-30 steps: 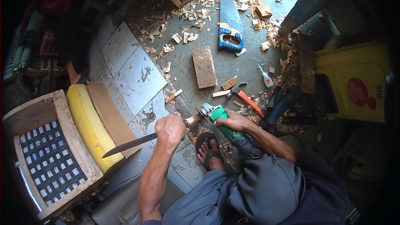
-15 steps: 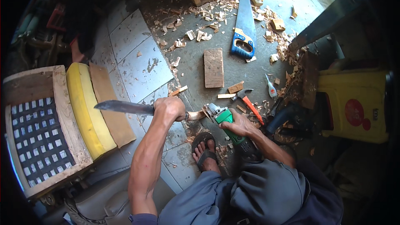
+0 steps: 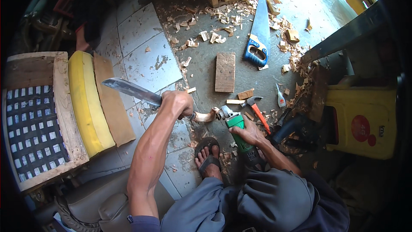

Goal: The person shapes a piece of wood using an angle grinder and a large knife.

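Note:
My left hand is closed around a machete, near where the blade meets the handle. The blade points out to the left with its flat face catching light. On the other side of my fist, the curved wooden handle sticks out to the right. My right hand grips a green angle grinder, its metal head up against the handle's curved end. Whether the disc touches the wood I cannot tell. My sandalled foot is below the handle.
A wooden block, a handsaw, an orange-handled hammer and a small white bottle lie ahead among wood shavings. At left stands a wooden frame with woven straps beside a yellow foam pad; a yellow container is at right.
The machete has rolled and tilted, so more of its blade face shows and its handle end sits slightly higher against the grinder. Both hands keep their grips. The whole view has shifted slightly.

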Demonstrator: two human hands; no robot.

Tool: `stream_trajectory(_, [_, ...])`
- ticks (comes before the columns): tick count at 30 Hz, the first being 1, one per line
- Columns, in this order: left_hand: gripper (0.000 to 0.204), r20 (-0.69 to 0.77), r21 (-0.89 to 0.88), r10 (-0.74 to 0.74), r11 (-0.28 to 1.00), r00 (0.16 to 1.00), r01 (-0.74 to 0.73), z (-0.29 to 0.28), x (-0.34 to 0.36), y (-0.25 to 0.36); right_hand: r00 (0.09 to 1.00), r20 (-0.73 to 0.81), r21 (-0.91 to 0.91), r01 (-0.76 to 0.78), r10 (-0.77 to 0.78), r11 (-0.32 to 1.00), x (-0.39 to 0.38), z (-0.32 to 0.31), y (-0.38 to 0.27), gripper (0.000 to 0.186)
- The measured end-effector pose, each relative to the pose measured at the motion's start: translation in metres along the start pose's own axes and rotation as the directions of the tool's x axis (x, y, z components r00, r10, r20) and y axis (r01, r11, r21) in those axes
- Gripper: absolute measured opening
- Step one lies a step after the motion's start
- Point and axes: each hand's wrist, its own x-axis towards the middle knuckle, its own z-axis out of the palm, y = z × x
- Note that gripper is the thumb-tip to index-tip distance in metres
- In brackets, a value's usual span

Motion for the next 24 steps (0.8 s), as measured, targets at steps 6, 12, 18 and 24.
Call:
stream_trajectory(6, [0.033,-0.073,0.052,0.053,0.997,0.996,-0.049,-0.004,-0.006,0.014,1.0,-0.009,-0.106,0.016,-0.017,0.994,-0.003,-0.007,-0.014,0.08])
stream_trajectory(12, [0.032,-0.109,0.092,0.072,0.994,0.991,-0.062,-0.003,-0.016,0.035,0.999,-0.008,0.103,-0.038,0.039,0.994,-0.001,-0.003,0.003,0.073])
stream_trajectory(18, [0.034,-0.117,0.043,0.093,0.995,0.989,-0.088,0.006,-0.014,0.033,0.965,0.232,0.577,-0.24,0.125,0.781,-0.006,-0.004,0.002,0.058])
stream_trajectory(24, [0.031,-0.034,-0.05,0.04,0.998,0.999,-0.041,0.012,-0.013,0.028,0.969,0.211,0.664,-0.241,0.131,0.708,0.003,0.008,0.019,0.053])
